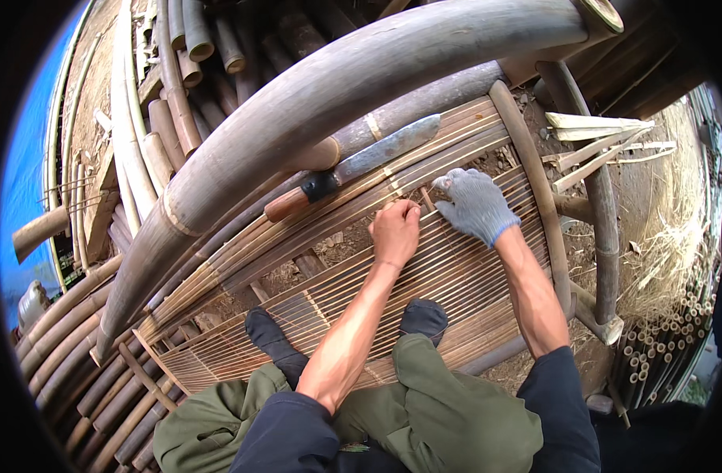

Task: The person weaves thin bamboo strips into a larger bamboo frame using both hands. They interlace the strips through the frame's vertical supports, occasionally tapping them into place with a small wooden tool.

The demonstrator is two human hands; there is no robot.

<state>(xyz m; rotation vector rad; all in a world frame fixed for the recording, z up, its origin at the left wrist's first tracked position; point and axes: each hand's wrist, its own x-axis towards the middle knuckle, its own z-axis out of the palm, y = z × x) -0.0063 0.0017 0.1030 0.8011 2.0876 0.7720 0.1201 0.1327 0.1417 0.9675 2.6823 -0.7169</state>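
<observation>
Left hand: bare left hand (pixel 396 232), curled; thumb and forefinger close together at the far edge of the front slats (pixel 455 268). Can't tell if anything's pinched.
Right hand: grey-gloved right hand (pixel 478 206), fingers bent down over the slats beside the gap; hold not readable.
Slats: thin bamboo strips on the bench (pixel 526 173), directly under both hands, running lengthwise.
Short stick: small brown stick (pixel 428 199) between the hands, just beside the gloved fingertips; contact unclear.
Gap: opening between front slats and rear slats (pixel 455 150), beyond the left fingers.
Knife: broad blade (pixel 388 148), wooden handle (pixel 286 206); lies along the seat's rear, apart from both hands.
Rail: thick bamboo pole (pixel 337 71) arching over the rear side.
</observation>
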